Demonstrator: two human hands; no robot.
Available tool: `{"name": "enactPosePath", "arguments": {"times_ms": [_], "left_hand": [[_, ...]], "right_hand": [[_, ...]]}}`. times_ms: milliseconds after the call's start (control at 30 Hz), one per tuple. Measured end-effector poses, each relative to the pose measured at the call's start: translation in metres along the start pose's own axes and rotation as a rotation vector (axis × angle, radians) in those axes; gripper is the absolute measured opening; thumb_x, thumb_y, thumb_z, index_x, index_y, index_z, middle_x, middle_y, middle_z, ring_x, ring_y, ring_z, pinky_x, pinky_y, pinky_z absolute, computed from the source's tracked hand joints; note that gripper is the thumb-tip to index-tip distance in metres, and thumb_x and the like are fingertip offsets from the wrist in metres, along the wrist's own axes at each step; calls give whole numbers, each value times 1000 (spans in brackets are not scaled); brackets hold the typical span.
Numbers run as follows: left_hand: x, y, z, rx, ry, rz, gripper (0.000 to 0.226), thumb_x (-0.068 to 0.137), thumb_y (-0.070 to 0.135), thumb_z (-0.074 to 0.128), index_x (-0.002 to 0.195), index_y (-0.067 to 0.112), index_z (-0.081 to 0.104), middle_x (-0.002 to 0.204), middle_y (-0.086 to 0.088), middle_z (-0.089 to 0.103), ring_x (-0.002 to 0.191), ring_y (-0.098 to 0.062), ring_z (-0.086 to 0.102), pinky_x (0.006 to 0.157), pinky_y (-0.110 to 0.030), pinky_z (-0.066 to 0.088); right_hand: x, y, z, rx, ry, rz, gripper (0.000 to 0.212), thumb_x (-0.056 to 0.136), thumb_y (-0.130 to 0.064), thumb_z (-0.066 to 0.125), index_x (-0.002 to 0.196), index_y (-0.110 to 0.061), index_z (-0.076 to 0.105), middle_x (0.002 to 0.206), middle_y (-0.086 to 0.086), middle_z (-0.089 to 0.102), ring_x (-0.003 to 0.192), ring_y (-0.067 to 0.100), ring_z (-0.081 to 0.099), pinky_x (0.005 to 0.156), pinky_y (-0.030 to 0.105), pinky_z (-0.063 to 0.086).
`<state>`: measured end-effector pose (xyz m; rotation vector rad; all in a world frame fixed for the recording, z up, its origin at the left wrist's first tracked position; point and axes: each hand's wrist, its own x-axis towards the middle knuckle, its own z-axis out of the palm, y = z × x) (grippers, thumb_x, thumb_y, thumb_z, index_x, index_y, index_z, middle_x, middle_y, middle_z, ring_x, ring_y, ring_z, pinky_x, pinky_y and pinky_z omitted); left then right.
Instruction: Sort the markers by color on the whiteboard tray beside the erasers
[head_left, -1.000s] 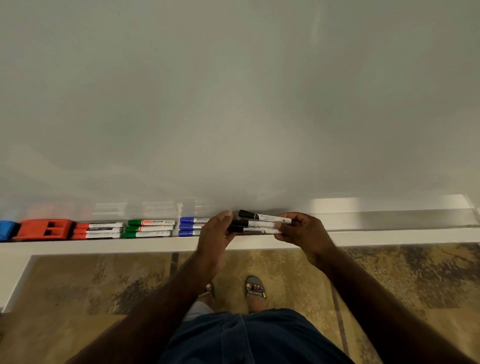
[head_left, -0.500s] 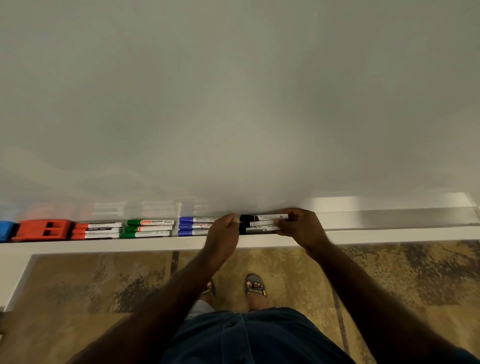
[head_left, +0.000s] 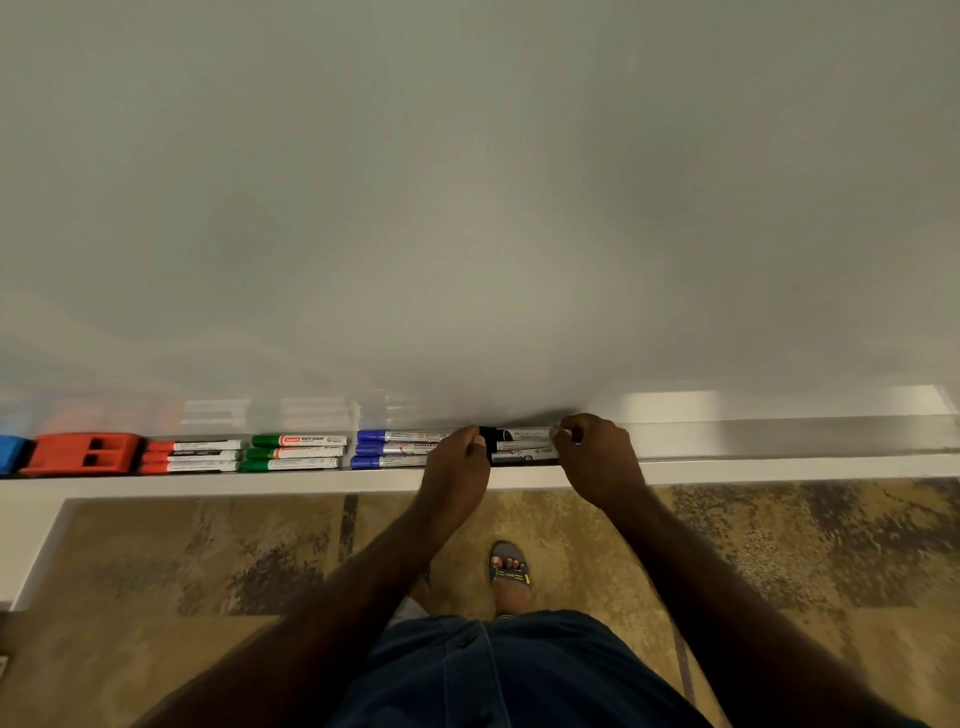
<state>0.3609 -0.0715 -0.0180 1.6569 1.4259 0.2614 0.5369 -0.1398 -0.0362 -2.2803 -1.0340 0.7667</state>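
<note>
Tray (head_left: 779, 470): a long white ledge along the foot of the whiteboard (head_left: 467, 182); everything below is placed along it.
Blue eraser (head_left: 10, 453): at the tray's far left end, cut off by the frame edge.
Red eraser (head_left: 83, 453): on the tray, just right of the blue eraser, lying flat with two slots facing up.
Red markers (head_left: 189, 456): three in the tray, stacked front to back, caps to the left, just right of the red eraser.
Green markers (head_left: 296, 452): three in the tray, caps to the left, just right of the red markers.
Blue markers (head_left: 395, 448): three in the tray, caps to the left, just right of the green markers; their right ends are hidden by the left hand.
Left hand (head_left: 457, 467): over the tray's front edge, fingers curled, fingertips pinching the capped left ends of the black markers.
Black markers (head_left: 519, 446): three in the tray, side by side between the two hands, black caps to the left, just right of the blue markers.
Right hand (head_left: 597, 457): over the tray's front edge, fingers curled, pinching the right ends of the black markers.
Tray right of the hands: bare metal channel with a bright reflection.
</note>
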Motion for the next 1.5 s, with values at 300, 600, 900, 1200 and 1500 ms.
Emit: {"name": "enactPosePath", "arguments": {"times_ms": [300, 600, 900, 1200, 1500], "left_hand": [[2, 2, -2, 28, -10, -7, 26, 105, 17, 43, 101, 5, 66, 91, -6, 65, 87, -25, 59, 76, -34, 45], [1, 3, -3, 1, 16, -36, 23, 104, 15, 44, 97, 8, 64, 94, -11, 66, 87, -24, 58, 74, -32, 46], [1, 5, -5, -40, 2, -45, 21, 104, 16, 45, 101, 11, 65, 94, -7, 66, 91, -25, 62, 82, -39, 51], [-15, -9, -23, -88, 62, -14, 19, 107, 23, 44, 100, 28, 60, 88, 11, 60, 83, -4, 55, 73, -19, 43], [-24, -65, -49, -123, 204, -105, 27, 107, 27, 43, 93, 18, 64, 79, -8, 63, 70, -21, 59, 65, -33, 48]], "right_hand": [[-2, 5, -6, 75, 43, 71, 20, 98, -22, 59, 95, -14, 77, 85, -1, 71, 75, 14, 60, 59, 9, 36], [2, 10, 2, 209, 3, 130, 18, 96, -21, 61, 103, -16, 77, 94, -1, 75, 85, 18, 69, 83, 40, 60], [5, 13, 5, 296, -27, 198, 16, 94, -24, 65, 104, -20, 77, 96, -4, 75, 89, 15, 70, 82, 34, 60], [-9, 9, 1, 229, 58, 101, 12, 94, -29, 65, 95, -22, 75, 86, -11, 73, 83, 8, 68, 69, 22, 48], [-28, -10, 18, 37, 142, -242, 23, 95, -29, 68, 114, -16, 70, 107, -1, 68, 87, 10, 63, 77, 25, 53]]}}
